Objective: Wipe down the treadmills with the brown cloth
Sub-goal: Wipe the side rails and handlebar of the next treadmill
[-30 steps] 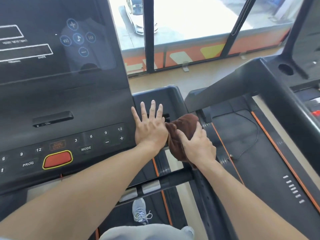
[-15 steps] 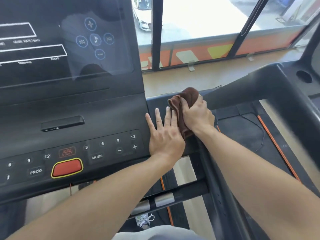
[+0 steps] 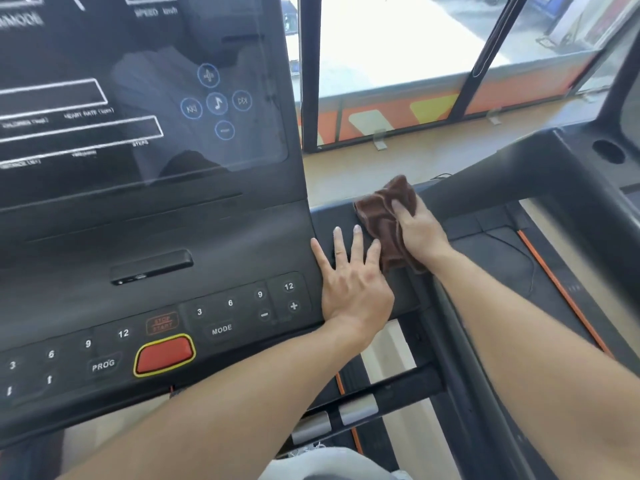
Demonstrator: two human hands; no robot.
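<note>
The brown cloth (image 3: 382, 216) is bunched on the black right-hand shelf of the treadmill console (image 3: 145, 244), just right of the button panel. My right hand (image 3: 420, 233) presses on the cloth and grips it, fingers over its right side. Flat on the console's right edge lies my left hand (image 3: 353, 282), fingers spread, holding nothing, its fingertips touching the cloth's left edge. The dark display screen fills the upper left.
A second treadmill (image 3: 554, 188) stands to the right, its black frame and orange-striped deck close by. A red stop button (image 3: 164, 355) sits low on the panel. Silver-banded handlebar (image 3: 346, 414) crosses below my arms. Windows (image 3: 398, 46) ahead.
My right hand has carried the cloth up from the lower side rail onto the console's right shelf. My left hand stayed flat on the console edge. The view moved closer.
</note>
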